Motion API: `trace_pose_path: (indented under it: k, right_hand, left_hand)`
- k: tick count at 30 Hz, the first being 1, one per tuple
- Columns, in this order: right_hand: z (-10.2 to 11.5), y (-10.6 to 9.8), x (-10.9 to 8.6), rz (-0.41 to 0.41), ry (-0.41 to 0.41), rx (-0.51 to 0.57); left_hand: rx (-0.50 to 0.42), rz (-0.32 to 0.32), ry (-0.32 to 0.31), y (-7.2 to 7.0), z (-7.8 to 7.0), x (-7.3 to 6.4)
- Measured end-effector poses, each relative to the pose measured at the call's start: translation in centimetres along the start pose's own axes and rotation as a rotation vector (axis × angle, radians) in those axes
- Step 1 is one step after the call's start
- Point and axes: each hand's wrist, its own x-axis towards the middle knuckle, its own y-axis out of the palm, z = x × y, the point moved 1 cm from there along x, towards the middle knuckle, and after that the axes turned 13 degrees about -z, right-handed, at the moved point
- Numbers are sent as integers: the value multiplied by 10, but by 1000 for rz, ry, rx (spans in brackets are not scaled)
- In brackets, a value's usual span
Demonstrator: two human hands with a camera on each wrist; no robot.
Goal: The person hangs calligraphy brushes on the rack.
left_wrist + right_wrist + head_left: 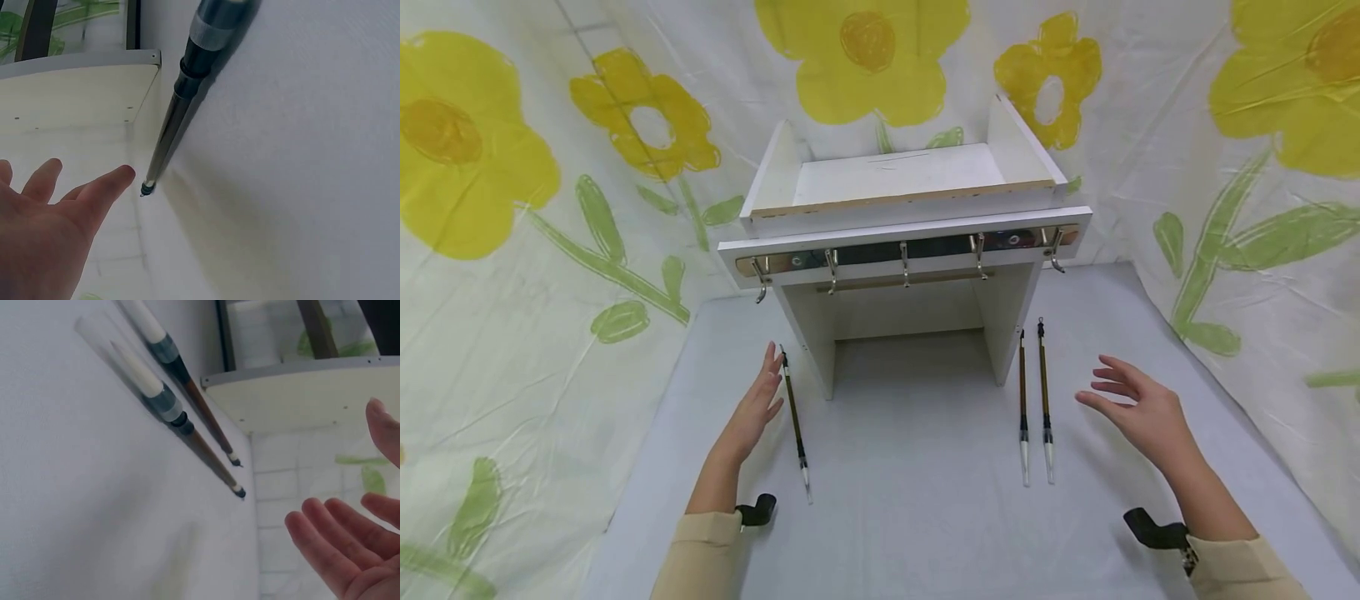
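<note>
My left hand point(754, 415) hovers beside a calligraphy brush point(793, 417) on the left of the table, its fingers extended and holding nothing. That brush has a dark handle and a clear cap over its tip; the left wrist view shows the brush point(172, 119) lying apart from the hand point(50, 231). On the right, two more capped brushes lie side by side, an inner brush point(1023, 400) and an outer brush point(1045, 392). To their right, my right hand point(1138, 408) is held with relaxed fingers and nothing in it. White bristles point(134, 369) show through a cap in the right wrist view.
A white wooden shelf unit point(910, 217) stands at the back middle, with a row of several metal hooks point(906, 262) along its front rail. Its side panels reach down between the brushes. A white cloth with yellow flowers point(868, 42) hangs behind and at both sides.
</note>
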Motion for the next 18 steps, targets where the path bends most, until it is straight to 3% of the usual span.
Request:
trace_pose_path:
  k: [10,18]
  right_hand:
    - [0,6,2,30,31,34]
    - [-2,11,0,43,51,34]
  left_hand:
    - [-73,12,-28,14,-19,7]
    - [-180,48,-111,23,-29,10]
